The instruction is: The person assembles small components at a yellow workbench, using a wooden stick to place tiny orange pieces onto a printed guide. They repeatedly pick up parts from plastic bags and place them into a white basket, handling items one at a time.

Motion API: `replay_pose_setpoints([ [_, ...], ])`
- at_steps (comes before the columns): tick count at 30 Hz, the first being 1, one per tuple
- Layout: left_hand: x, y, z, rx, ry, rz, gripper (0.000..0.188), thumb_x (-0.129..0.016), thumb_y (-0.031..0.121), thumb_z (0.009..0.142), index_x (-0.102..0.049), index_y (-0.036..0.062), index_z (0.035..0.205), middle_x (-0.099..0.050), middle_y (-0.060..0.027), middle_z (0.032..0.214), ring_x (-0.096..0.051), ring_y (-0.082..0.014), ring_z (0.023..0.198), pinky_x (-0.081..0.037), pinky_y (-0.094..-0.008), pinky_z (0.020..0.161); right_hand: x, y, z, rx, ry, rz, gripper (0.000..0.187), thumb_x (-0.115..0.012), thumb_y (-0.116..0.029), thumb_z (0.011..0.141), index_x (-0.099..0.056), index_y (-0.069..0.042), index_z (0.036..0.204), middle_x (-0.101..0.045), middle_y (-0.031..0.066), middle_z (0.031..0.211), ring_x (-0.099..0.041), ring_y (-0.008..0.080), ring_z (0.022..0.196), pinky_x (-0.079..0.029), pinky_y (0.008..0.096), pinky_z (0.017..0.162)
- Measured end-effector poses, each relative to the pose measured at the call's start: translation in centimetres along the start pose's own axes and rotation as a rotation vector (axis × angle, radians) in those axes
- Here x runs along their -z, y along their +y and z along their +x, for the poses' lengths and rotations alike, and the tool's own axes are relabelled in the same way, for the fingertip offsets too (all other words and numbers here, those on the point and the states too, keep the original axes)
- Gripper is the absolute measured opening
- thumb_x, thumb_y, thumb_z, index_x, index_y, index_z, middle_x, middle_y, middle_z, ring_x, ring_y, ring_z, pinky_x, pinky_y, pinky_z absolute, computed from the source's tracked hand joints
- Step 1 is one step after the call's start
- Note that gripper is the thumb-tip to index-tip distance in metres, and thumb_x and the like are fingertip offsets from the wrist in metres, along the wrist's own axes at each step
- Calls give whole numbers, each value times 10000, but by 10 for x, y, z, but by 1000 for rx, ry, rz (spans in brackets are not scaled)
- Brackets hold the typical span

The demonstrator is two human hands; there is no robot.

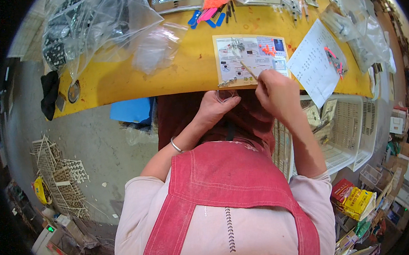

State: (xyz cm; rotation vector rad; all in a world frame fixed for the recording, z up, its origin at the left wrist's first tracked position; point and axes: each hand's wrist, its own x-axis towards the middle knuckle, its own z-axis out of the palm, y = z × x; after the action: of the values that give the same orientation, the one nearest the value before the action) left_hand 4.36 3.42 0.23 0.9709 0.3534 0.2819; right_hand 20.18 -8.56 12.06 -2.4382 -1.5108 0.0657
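Note:
My left hand [215, 108] is closed around a small clear, shiny thing [225, 95] at the table's front edge; its kind is hard to make out. In my right hand [280, 93] a thin tan stick [248, 70] is pinched, its far end pointing up and left over a printed sheet [226, 64]. On that sheet lie small orange pieces [268, 50], a heap of small silvery pieces [237, 45] and more small metallic bits [228, 82] along its near edge. The fingertips of my right hand are partly hidden by the hand itself.
Clear plastic bags [156, 48] cover the left of the yellow table [191, 76]. Blue, pink and black tools [213, 15] lie at the back. A white paper sheet [318, 65] overhangs the front edge at right. White plastic crates [344, 127] stand below on the right.

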Motion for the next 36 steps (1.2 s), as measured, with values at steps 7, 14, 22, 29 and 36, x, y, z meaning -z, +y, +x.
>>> replay_pose_setpoints([
  [7, -5, 0, 1, -30, 15, -3, 332, -732, 30, 954, -652, 23, 1276, -663, 14, 1115, -603, -97, 1015, -495, -276, 903, -23, -18, -26, -75, 31, 117, 120, -685, -153, 874, -613, -60, 898, -661, 151, 859, -684, 392, 743, -554, 502, 640],
  [14, -10, 5, 1, -55, 2, -13, 295, -707, 28, 972, -661, 8, 1263, -687, -9, 1154, -625, -108, 1049, -505, -285, 925, -27, -25, -33, -58, 16, 165, 113, -696, -141, 873, -613, -64, 880, -652, 137, 843, -681, 378, 736, -547, 484, 630],
  [22, -4, -1, 2, 20, -7, 37, 217, -691, 32, 985, -689, 1, 1200, -721, -27, 1125, -653, -117, 1037, -529, -297, 921, -27, -30, -39, -42, -2, 177, 83, -703, -122, 868, -636, -73, 862, -631, 117, 814, -668, 356, 716, -532, 456, 612],
  [29, -6, 0, 1, -44, 6, 3, 284, -702, 16, 972, -670, 4, 1254, -703, -24, 1176, -638, -112, 1070, -516, -296, 949, -17, -29, -36, -6, 30, 174, 109, -693, -128, 871, -605, -65, 855, -638, 133, 824, -677, 367, 711, -549, 479, 619],
  [36, -1, -1, 1, -35, -14, -7, 355, -704, 8, 968, -639, 2, 1316, -682, -31, 1245, -626, -120, 1142, -501, -300, 996, -22, -27, -20, 27, 48, 88, 79, -696, -112, 868, -634, -64, 865, -653, 131, 841, -681, 369, 733, -547, 472, 628],
])
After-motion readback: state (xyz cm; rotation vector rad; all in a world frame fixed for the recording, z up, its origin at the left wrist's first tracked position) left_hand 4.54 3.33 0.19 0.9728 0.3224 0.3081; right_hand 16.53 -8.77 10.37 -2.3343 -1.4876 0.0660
